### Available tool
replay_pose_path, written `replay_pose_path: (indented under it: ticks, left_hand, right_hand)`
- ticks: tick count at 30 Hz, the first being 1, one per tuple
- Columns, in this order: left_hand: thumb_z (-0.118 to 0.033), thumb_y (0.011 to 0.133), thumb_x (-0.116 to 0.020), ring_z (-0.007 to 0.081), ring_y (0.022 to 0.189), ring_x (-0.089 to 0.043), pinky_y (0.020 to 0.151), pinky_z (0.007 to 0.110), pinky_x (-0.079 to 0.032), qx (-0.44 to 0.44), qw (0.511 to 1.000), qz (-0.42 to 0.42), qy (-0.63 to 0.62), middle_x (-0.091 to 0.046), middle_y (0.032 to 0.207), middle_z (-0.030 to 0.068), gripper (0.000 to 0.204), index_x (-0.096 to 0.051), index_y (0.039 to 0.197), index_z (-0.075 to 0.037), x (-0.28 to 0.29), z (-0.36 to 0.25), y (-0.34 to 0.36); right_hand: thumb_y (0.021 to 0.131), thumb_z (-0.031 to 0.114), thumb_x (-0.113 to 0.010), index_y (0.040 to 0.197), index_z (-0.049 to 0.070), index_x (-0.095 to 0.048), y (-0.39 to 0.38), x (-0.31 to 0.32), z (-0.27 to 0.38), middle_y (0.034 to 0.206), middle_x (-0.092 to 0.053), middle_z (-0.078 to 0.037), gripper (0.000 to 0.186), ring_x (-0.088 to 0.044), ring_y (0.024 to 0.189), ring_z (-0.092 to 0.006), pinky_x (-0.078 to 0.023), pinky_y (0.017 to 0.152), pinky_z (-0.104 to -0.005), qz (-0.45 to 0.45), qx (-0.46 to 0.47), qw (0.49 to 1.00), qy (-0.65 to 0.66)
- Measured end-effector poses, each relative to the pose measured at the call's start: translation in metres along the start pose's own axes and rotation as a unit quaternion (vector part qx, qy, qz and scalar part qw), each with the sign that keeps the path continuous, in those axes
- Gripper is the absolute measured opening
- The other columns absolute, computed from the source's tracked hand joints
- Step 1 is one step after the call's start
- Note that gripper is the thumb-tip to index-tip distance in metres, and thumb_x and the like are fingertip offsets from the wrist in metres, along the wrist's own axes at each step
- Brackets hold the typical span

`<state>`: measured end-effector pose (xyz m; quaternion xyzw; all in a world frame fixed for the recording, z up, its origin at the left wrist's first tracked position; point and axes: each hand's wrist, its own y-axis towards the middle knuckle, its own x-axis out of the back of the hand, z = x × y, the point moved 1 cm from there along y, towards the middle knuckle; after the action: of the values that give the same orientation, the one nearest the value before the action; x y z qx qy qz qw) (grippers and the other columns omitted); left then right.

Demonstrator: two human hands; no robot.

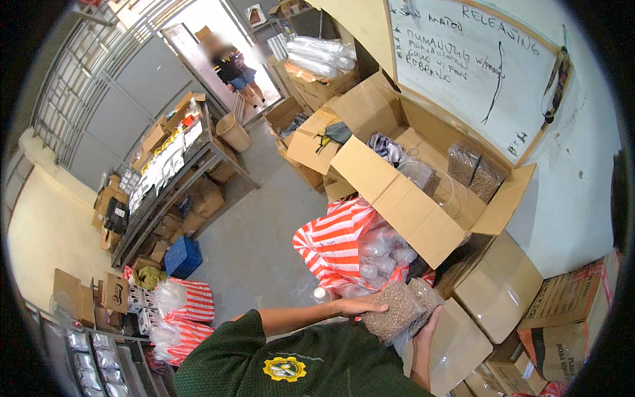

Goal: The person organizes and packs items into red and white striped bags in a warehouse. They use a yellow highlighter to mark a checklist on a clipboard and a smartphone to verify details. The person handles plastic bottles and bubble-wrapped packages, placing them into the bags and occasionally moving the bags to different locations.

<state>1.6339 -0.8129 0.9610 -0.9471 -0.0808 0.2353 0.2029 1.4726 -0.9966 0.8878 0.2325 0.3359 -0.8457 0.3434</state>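
Two clear plastic bags packed with small round brown pellets are held together in front of my chest. My left hand [362, 305] grips the nearer bag of brown pellets [393, 312] from its left side, fingers over the top. From the right, my right hand [426, 329] is wrapped round the second bag of brown pellets [427, 299], its thumb along the edge. Similar bags of dark brown pellets [475, 171] sit inside a large open cardboard box [410, 205] beyond my hands, beside a coiled pale cord and grey cloth.
A red-and-white striped sack [334, 235] of clear plastic bottles lies beyond my hands. Closed cartons [499, 288] are stacked at right beneath a whiteboard [469, 73]. At left stand a long table [188, 162], a blue crate [183, 257] and more striped sacks. Two people stand near the doorway.
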Motion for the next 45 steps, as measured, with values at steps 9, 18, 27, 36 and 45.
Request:
replay_pose_path:
  ticks: [9, 18, 27, 36, 45]
  left_hand:
    - [-0.052, 0.097, -0.056, 0.0283, 0.148, -0.016, 0.120, 0.041, -0.015, -0.050, 0.990, -0.015, 0.130, -0.013, 0.161, 0.0184, 0.099, 0.007, 0.155, -0.003, -0.062, -0.005, 0.031]
    - [-0.058, 0.097, -0.050, 0.0374, 0.135, -0.044, 0.113, 0.044, -0.033, 0.133, 0.869, 0.198, 0.434, -0.038, 0.150, 0.0280, 0.088, -0.018, 0.153, 0.002, -0.053, -0.085, 0.017]
    - [-0.032, 0.099, -0.056, 0.0168, 0.081, -0.066, 0.079, 0.035, -0.053, -0.128, 0.788, -0.304, 0.519, -0.068, 0.083, 0.0076, 0.034, -0.068, 0.095, -0.001, 0.176, -0.306, 0.157]
    - [-0.033, 0.078, -0.074, 0.0365, 0.115, -0.062, 0.094, 0.046, -0.050, -0.001, 0.588, -0.401, 0.702, -0.067, 0.116, 0.0209, 0.061, -0.057, 0.132, -0.010, 0.290, -0.260, 0.357]
    - [-0.056, 0.054, -0.088, 0.0417, 0.128, -0.048, 0.101, 0.056, -0.043, 0.183, 0.602, -0.435, 0.644, -0.047, 0.139, 0.0255, 0.115, -0.035, 0.147, -0.017, 0.267, -0.225, 0.362]
  right_hand:
    - [0.095, 0.063, -0.048, 0.131, 0.005, -0.056, 0.005, 0.012, 0.052, 0.132, -0.058, -0.013, 0.069, -0.057, 0.119, -0.0287, -0.044, 0.103, -0.0416, -0.008, -0.104, 0.994, 0.018]
    - [0.098, 0.060, -0.046, 0.140, 0.004, -0.047, 0.036, 0.026, 0.041, 0.134, -0.056, -0.013, 0.070, -0.055, 0.122, -0.0254, -0.042, 0.106, -0.0379, 0.082, -0.220, 0.972, 0.024]
    - [0.103, 0.051, -0.041, 0.125, -0.002, -0.062, 0.071, -0.020, 0.055, 0.118, -0.066, -0.009, 0.060, -0.057, 0.111, -0.0173, -0.041, 0.101, -0.0314, 0.251, -0.178, 0.899, -0.313]
    - [0.104, 0.048, -0.039, 0.120, -0.002, -0.064, 0.044, 0.003, 0.024, 0.114, -0.067, -0.008, 0.058, -0.058, 0.107, -0.0176, -0.042, 0.099, -0.0324, 0.218, -0.193, 0.893, -0.343]
    - [0.103, 0.053, -0.038, 0.121, -0.001, -0.063, 0.023, 0.014, 0.041, 0.114, -0.067, -0.010, 0.063, -0.059, 0.107, -0.0192, -0.042, 0.099, -0.0317, 0.192, -0.213, 0.884, -0.368]
